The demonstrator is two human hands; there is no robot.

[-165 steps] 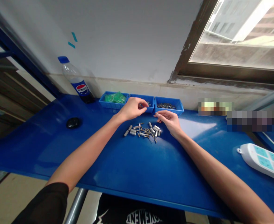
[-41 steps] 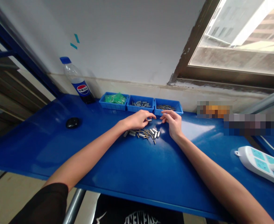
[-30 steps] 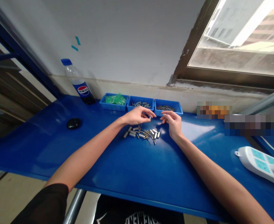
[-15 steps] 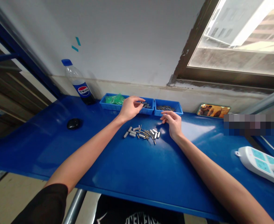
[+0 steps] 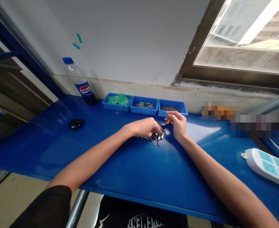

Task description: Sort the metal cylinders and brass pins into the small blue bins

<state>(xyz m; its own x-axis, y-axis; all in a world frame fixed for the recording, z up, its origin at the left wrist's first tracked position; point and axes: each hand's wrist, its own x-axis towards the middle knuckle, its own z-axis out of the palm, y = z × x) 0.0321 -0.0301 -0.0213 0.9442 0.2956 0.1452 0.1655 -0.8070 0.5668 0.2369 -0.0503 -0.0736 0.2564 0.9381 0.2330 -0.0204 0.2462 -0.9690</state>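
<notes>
My left hand (image 5: 149, 127) is over a small pile of metal parts (image 5: 158, 137) on the blue table, covering most of it. Its thumb and fingertips are closed down among short silver metal pieces and thin brass-coloured pins; what they grip is hidden. My right hand (image 5: 177, 123) rests to the right of the pile, just in front of the right blue bin (image 5: 185, 111). Its fingers are loosely bent and apart, with nothing seen in them. More silver pieces lie in the middle blue bin (image 5: 143, 110), and thin dark pins fill the right one.
A left blue bin (image 5: 115, 107) holds green plastic bags (image 5: 120, 99). Behind it to the left stands a cola bottle (image 5: 83, 85). A black mouse-like object (image 5: 75, 123) lies at left, a white power strip (image 5: 264, 161) at right. The wall runs behind the bins.
My left hand took a silver piece to the middle bin half a second ago and has come back to the pile. My right hand has hardly moved.
</notes>
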